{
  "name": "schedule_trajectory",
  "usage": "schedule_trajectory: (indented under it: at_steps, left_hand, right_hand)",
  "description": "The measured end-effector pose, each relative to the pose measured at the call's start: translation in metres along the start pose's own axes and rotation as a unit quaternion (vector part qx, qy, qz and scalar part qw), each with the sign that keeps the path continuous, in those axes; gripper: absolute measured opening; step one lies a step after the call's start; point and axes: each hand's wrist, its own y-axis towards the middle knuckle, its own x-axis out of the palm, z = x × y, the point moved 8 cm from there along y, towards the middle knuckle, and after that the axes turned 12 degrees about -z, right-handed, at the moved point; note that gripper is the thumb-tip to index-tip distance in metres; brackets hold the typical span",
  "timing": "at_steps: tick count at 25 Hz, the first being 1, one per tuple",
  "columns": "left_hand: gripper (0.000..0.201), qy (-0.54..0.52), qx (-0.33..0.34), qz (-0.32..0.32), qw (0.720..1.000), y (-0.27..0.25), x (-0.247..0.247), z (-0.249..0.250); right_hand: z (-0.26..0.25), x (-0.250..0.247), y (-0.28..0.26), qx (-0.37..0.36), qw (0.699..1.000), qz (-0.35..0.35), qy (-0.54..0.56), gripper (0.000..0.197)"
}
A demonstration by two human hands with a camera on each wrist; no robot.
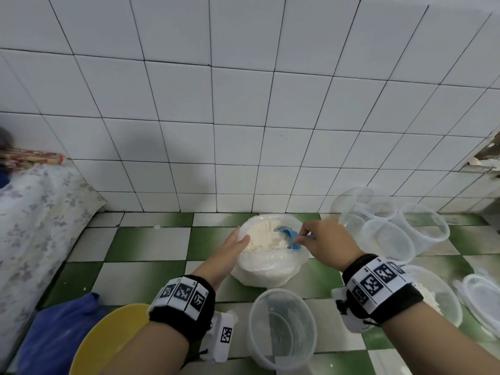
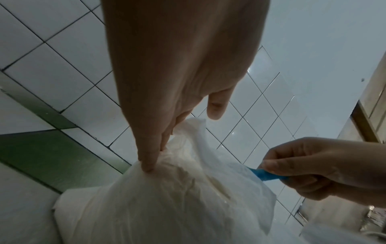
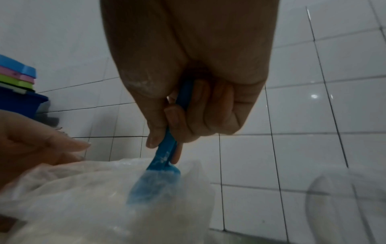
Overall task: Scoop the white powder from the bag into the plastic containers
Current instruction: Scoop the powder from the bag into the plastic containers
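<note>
1. Powder (image 1: 263,236) sits heaped in the clear bag (image 1: 270,269) at centre frame in the head view, on the green-and-white tiled floor (image 1: 151,239).
2. The left hand (image 1: 232,246) pinches the bag's rim at its left edge, likely to keep the mouth wide and stop the soft plastic collapsing.
3. The right hand (image 1: 324,244) has fingers and thumb curled round the handle of the blue scoop (image 1: 288,238), whose bowl is dug into the powder on the right side of the bag.
4. An empty container (image 1: 282,328) waits at lower centre, just in front of the bag, probably for a short carry.
5. More containers (image 1: 389,226) cluster at right.
</note>
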Motion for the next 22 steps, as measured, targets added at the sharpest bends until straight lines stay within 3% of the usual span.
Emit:
schedule_trajectory:
  at_steps: [4, 8, 22]
  left_hand:
    - [0.074, 0.018, -0.002, 0.000, 1.000, -0.003, 0.002, 0.007]
    - [0.047, 0.025, 0.001, 0.024, 0.999, -0.010, 0.005, 0.015]
    - [0.044, -0.009, 0.032, 0.062, 0.997, -0.034, 0.017, 0.010]
  right_hand:
    - [0.010, 0.016, 0.008, 0.025, 0.994, 0.000, 0.105, 0.025]
    - [0.025, 0.028, 0.010, 0.038, 0.979, 0.003, 0.198, 0.025]
    - [0.037, 0.025, -0.013, 0.041, 0.941, 0.069, 0.329, 0.027]
